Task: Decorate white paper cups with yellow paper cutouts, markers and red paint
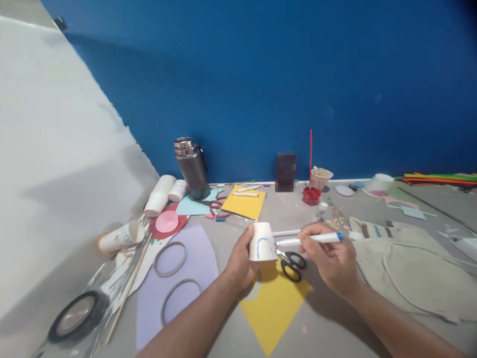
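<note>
White paper cup [262,241], upside down, wider mouth downward, narrow base up; blue arch-shaped line drawn on side facing camera. Gripped by left hand [240,258], fingers curled round far side, thumb at left wall. Held just above yellow paper [274,308]. Marker [311,239], white barrel, blue band near rear end, long axis roughly level, tip pointing left, touching cup beside blue line. Pinched in closed fingers of right hand [331,258]. Black-handled scissors [292,263] on yellow paper, just right of cup, under marker.
</note>
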`<state>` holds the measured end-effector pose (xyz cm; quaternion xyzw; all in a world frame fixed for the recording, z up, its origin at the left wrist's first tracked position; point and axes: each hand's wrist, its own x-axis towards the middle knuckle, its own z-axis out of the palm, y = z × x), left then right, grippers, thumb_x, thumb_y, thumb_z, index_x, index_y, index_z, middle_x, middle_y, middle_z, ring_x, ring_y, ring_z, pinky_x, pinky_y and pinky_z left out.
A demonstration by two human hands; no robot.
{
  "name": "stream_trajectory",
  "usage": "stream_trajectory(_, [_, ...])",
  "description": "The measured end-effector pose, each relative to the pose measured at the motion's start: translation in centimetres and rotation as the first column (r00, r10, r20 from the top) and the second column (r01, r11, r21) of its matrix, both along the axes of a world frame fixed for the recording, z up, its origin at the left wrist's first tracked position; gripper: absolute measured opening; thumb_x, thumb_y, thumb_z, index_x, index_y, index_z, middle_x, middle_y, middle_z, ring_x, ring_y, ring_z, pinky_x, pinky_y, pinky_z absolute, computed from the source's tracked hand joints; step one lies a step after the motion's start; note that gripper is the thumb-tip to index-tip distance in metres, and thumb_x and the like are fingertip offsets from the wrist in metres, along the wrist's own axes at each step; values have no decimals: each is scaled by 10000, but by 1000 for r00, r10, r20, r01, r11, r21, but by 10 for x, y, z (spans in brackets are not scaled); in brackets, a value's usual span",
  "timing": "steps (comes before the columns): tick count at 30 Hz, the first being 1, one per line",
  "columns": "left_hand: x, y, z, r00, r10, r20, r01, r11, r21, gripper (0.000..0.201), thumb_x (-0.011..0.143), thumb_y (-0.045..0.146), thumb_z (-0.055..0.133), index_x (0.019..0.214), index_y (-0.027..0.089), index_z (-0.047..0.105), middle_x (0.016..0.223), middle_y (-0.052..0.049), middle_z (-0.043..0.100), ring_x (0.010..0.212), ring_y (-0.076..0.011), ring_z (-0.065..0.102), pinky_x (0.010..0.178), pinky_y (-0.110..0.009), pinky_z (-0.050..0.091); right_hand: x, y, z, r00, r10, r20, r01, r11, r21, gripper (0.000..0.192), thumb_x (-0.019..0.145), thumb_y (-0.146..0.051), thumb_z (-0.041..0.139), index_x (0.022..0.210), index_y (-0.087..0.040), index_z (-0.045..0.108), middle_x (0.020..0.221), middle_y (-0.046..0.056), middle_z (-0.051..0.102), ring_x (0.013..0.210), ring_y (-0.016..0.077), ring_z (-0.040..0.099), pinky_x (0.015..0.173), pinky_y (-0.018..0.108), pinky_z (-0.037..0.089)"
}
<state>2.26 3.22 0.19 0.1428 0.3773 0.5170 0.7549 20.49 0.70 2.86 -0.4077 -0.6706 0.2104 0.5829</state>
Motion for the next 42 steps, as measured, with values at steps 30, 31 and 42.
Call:
stream_trajectory(30, [-7, 3, 4, 1000, -31, -4, 31, 997, -68, 399, 1048, 457, 493, 879, 129, 646, 675, -95, 708, 618, -203, 691, 628, -286, 547, -8, 211, 39, 590, -237, 772, 625, 739, -252, 573, 1096, -363, 407, 1576, -51, 384, 1289, 282, 715, 1211, 326, 705, 975, 369, 471])
stream_trajectory(31, [-6, 3, 4, 999, -37, -5, 37, 997, -72, 408, 1050, 460, 487, 878, 127, 649, 678, -99, 710, 620, -204, 691, 630, -286, 546, -8, 212, 40, 588, -242, 772, 630, 735, -250, 583, 1099, -366, 394, 1585, -44, 369, 1295, 283, 713, 1217, 329, 702, 979, 371, 473])
stream_trajectory(42, [-4, 2, 3, 1000, -6, 13, 7, 995, -104, 384, 1050, 434, 510, 901, 112, 657, 696, -99, 716, 616, -198, 693, 628, -278, 544, -9, 220, 32, 602, -242, 761, 628, 732, -263, 590, 1095, -373, 382, 1590, -53, 361, 1317, 296, 695, 1219, 348, 700, 975, 400, 483])
